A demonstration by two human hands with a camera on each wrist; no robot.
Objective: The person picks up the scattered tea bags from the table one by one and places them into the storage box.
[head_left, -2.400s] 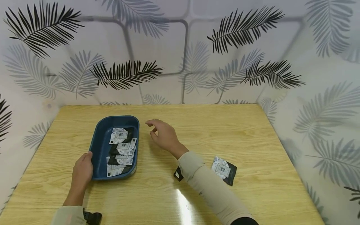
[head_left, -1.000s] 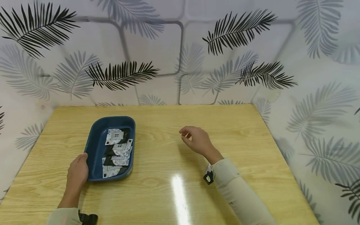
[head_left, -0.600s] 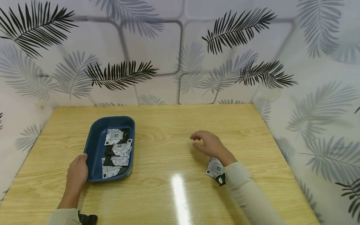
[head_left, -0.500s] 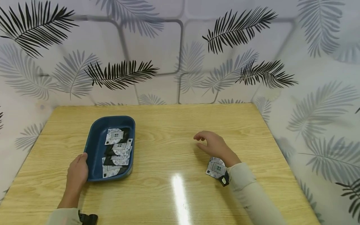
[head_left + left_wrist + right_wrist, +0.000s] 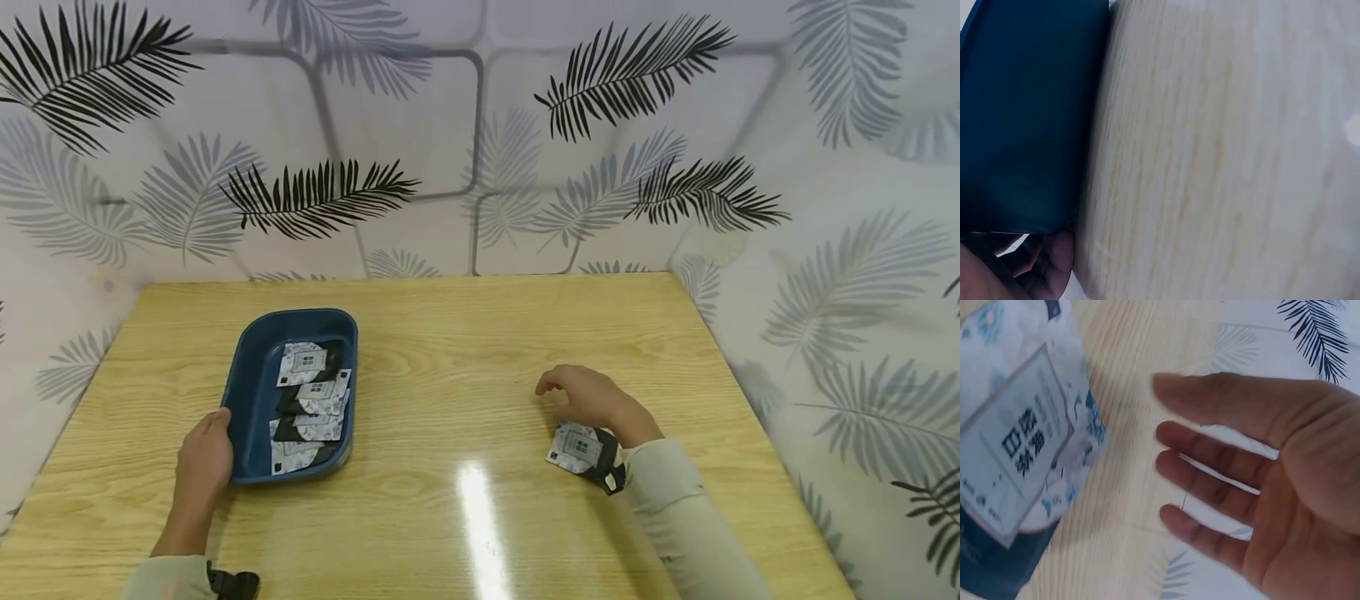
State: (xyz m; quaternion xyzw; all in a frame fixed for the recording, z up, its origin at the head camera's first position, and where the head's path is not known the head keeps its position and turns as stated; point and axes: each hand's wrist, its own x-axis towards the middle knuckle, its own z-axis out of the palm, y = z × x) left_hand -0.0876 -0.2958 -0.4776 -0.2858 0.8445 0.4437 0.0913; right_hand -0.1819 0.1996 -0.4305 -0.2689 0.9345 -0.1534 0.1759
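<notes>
A dark blue plastic bin (image 5: 258, 367) stands on the left of the table. My left hand (image 5: 204, 458) grips its near left side, thumb over the rim; in the left wrist view the fingers (image 5: 1054, 262) curl at the bin's outer wall. Inside lie several flat black-and-white tea sachets (image 5: 307, 361), overlapping one another. A single loose tea sachet (image 5: 577, 447), printed with blue flowers and a label, lies on the table at the right. Beside it hovers my right hand (image 5: 596, 398), which holds nothing. In the right wrist view its fingers (image 5: 1210, 447) are spread loosely, apart from the loose sachet (image 5: 1035, 437).
The wooden table (image 5: 420, 375) reaches back to a leaf-patterned wall covering (image 5: 480, 167). A wrist camera (image 5: 234, 585) is strapped below my left hand. Light glares off the tabletop at the near middle.
My right hand has moved from beside the bin rightward and a little nearer, toward the loose sachet, which now shows beside the wrist. The left hand stays on the bin.
</notes>
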